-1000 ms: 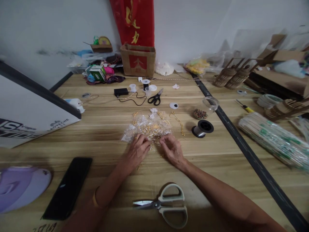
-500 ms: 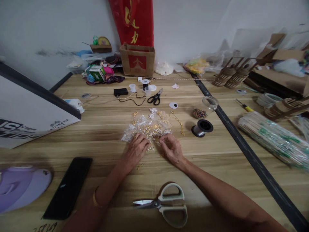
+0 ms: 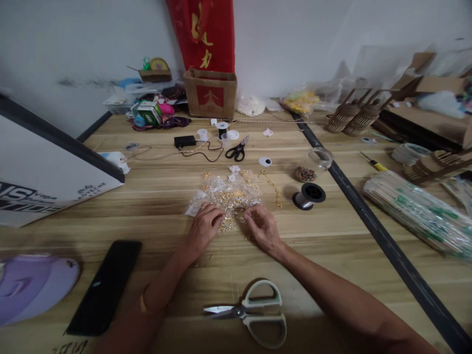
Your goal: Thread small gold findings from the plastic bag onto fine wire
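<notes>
A heap of small gold pieces in clear plastic bags (image 3: 225,192) lies in the middle of the wooden table (image 3: 155,196). My left hand (image 3: 203,227) rests at the heap's near left edge, fingers curled and pinched on something I cannot make out. My right hand (image 3: 262,227) sits at the near right edge, fingertips also pinched together on tiny gold bits. A few loose gold pieces (image 3: 224,227) lie between the two hands. A gold chain (image 3: 272,186) lies just right of the heap.
Big white-handled scissors (image 3: 254,313) lie near my forearms. A black phone (image 3: 103,286) and a purple cap (image 3: 29,285) are at the near left. A wire spool (image 3: 309,195), a bead jar (image 3: 314,164), black scissors (image 3: 237,148) and a white box (image 3: 44,169) stand around.
My left hand has shifted slightly left and away from the right, uncovering the loose gold pieces between them. The right hand has stayed put.
</notes>
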`<state>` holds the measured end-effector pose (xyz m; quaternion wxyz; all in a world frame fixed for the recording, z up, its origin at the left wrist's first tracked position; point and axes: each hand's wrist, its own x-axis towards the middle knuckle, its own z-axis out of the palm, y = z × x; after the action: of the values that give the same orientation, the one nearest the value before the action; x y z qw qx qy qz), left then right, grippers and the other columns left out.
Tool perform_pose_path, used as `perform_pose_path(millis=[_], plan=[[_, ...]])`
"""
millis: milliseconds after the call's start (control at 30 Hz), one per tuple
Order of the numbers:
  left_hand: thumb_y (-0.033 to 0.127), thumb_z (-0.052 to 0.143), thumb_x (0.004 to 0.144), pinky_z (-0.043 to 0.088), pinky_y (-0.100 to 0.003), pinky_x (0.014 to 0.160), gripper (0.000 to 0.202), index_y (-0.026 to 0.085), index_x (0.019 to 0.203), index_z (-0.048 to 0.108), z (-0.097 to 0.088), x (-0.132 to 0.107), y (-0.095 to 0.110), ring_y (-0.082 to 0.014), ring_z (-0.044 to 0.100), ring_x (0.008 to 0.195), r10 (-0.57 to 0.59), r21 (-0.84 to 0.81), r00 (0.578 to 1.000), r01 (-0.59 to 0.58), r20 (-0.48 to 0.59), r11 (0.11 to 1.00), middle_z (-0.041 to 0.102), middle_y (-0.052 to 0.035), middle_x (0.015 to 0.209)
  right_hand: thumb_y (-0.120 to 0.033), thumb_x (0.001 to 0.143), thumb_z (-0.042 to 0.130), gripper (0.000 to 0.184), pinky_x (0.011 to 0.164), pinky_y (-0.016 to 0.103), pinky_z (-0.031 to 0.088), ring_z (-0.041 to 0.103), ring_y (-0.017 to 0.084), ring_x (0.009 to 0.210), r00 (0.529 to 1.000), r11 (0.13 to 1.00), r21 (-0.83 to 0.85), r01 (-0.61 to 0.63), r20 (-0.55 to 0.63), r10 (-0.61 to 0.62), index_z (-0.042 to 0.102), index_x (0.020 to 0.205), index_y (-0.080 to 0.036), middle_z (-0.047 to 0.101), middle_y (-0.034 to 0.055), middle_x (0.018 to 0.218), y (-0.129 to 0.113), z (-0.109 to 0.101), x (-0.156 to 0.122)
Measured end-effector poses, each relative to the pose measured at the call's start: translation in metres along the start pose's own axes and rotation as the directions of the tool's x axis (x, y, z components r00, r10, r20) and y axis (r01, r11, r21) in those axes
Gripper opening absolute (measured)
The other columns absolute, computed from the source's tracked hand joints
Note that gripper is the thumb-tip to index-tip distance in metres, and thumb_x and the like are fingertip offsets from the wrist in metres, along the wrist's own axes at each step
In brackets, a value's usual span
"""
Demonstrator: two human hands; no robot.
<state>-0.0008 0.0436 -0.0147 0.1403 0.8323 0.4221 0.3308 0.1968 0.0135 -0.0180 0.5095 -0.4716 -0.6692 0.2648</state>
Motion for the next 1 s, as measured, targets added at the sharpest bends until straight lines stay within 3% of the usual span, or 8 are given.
perform_pose_path(millis=[367, 1000], plan=[[0.015, 0.053, 0.087, 0.045, -0.036, 0.082, 0.012, 0.018, 0.087, 0.065, -0.004, -0.002, 0.012, -0.0193, 0.050, 0.088, 0.013, 0.117, 0.988, -0.032, 0.155, 0.993, 0.056, -0.0044, 0.086, -0.023, 0.085, 0.053, 0.009, 0.072, 0.029, 0.041, 0.054, 0.016, 0.076, 1.000, 1.000, 0.009, -0.017, 0.007, 0.017, 0.057, 0.078, -0.020, 0.059, 0.0021, 0.076, 0.001, 0.001, -0.001], [0.016, 0.049, 0.088, 0.044, -0.036, 0.081, 0.012, 0.016, 0.080, 0.058, -0.002, 0.001, 0.019, -0.0207, 0.048, 0.088, 0.033, 0.245, 0.976, -0.087, 0.216, 0.966, 0.054, -0.0052, 0.084, -0.023, 0.086, 0.052, 0.010, 0.073, 0.030, 0.041, 0.054, 0.017, 0.076, 1.000, 1.000, 0.010, -0.029, 0.013, 0.028, 0.057, 0.079, -0.020, 0.059, 0.0019, 0.076, 0.002, 0.002, -0.001]])
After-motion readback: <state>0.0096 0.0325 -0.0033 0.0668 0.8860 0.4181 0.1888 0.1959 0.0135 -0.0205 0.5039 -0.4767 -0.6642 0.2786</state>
